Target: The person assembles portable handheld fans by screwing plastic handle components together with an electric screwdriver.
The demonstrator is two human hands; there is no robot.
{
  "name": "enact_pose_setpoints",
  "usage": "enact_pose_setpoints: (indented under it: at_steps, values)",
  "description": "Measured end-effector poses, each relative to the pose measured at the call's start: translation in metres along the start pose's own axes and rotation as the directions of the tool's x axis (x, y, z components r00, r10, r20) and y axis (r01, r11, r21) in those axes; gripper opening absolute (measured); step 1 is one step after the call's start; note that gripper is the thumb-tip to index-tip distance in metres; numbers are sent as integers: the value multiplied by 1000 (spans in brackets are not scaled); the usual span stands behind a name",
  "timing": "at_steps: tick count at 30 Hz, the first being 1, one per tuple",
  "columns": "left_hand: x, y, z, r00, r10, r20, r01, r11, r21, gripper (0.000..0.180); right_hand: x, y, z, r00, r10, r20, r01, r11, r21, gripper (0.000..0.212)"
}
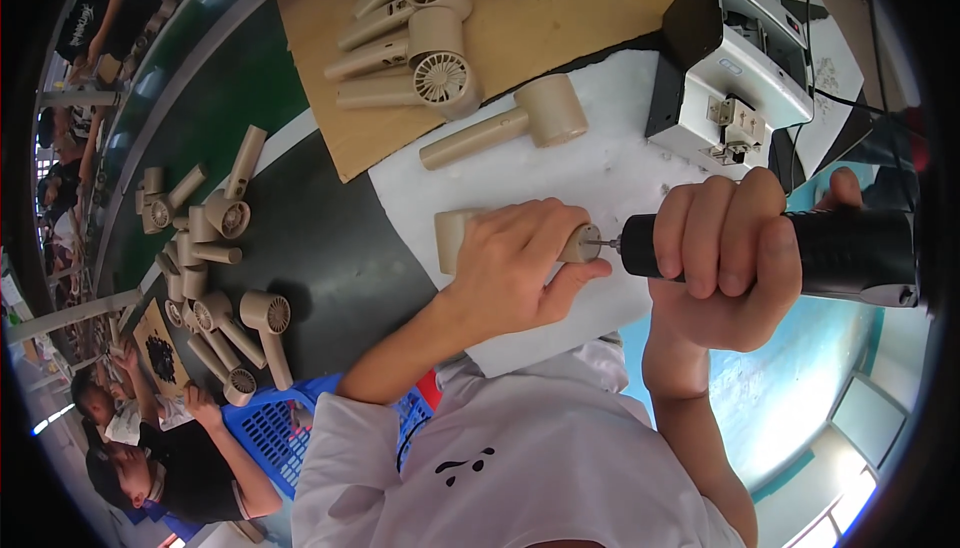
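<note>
- The left hand [520, 263] is closed over a beige plastic hair-dryer shell [455, 238], pinning it down on the white foam mat [620, 173]; the fingers wrap across the top of the shell and the thumb lies along its near side.
- Only the two ends of that shell show: a blunt end to the left of the knuckles and a rounded end at the fingertips.
- The right hand [725, 258] is clamped in a full fist round a black electric screwdriver with a thick cylindrical body [850, 248], held level and pointing left.
- The screwdriver's thin metal bit [603, 244] meets the rounded end of the held shell, just beside the left fingertips.
- A second beige hair dryer with a plain round barrel [505, 123] lies on the same mat, above the hands and apart from them.
- A row of beige hair dryers with grilled fan ends [420, 48] rests on a brown cardboard sheet [600, 3] at the top.
- A white and black box-shaped machine [735, 63] stands at the upper right, near the mat.
- A heap of more beige dryer shells [210, 268] lies on the dark conveyor belt [330, 258] to the left.
- A blue plastic crate [270, 428] sits at the lower left, beside other people at work along the line.
</note>
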State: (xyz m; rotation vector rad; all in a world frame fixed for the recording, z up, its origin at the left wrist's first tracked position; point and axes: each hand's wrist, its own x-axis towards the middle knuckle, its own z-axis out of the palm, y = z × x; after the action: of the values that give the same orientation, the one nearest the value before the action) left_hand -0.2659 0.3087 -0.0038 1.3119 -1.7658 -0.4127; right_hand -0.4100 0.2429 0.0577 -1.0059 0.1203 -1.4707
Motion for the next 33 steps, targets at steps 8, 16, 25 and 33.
enact_pose_setpoints:
  at_steps: [8, 16, 25, 33]
  values:
    - [5, -2, -5, 1000, 15, -3, -15, 996, -84, 35, 22, -18, -41, 947, -254, -197, 194, 941, -277, 41]
    - [4, -10, -7, 999, 47, -3, -47, 992, -116, 30, 60, -17, -93, 874, -435, -217, 192, 719, -668, 57]
    - [6, -10, -5, 999, 43, 26, -40, 995, -88, 31, 66, -13, -91, 909, -353, -222, 118, 729, -674, 52]
    - [3, -9, -7, 1000, 10, 16, -9, 996, -92, 31, 72, -13, -85, 891, -245, -382, -66, 763, -644, 49]
